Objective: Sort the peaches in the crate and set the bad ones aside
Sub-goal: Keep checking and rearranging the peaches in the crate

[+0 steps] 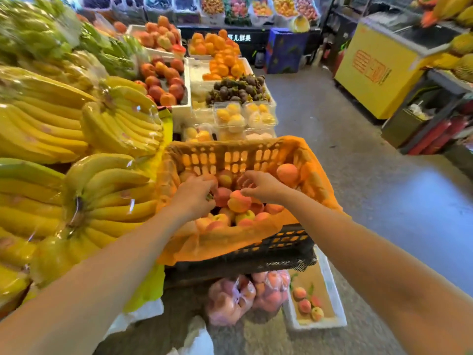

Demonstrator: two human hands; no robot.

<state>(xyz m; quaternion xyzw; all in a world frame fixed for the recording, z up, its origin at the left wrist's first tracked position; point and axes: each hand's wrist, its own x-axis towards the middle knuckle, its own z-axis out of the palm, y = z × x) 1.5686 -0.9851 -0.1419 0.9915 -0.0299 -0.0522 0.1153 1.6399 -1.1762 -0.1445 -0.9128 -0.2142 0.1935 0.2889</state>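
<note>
Left of the crate, wrapped bunches of bananas are piled up against its left side. Left hand reaches over the crate's left rim into the peaches; fingers curled down over the fruit, tips hidden, cannot tell if they grip one. Crate is dark plastic with slotted walls, orange mesh liner draped over its near and right rims, peaches heaped in the bottom. Right hand over the crate's centre, fingers spread and loosely bent, not wrapped round anything; thumb tip touches the top peach, which sits on the heap between both hands. One lone peach rests high on the liner against the crate's right wall, apart from the heap. Below the crate's near side, clear bags of peaches on the floor. Just right of those, under the crate's right corner, white box with a few peaches inside. Far right of the crate, across the aisle, yellow freezer.
</note>
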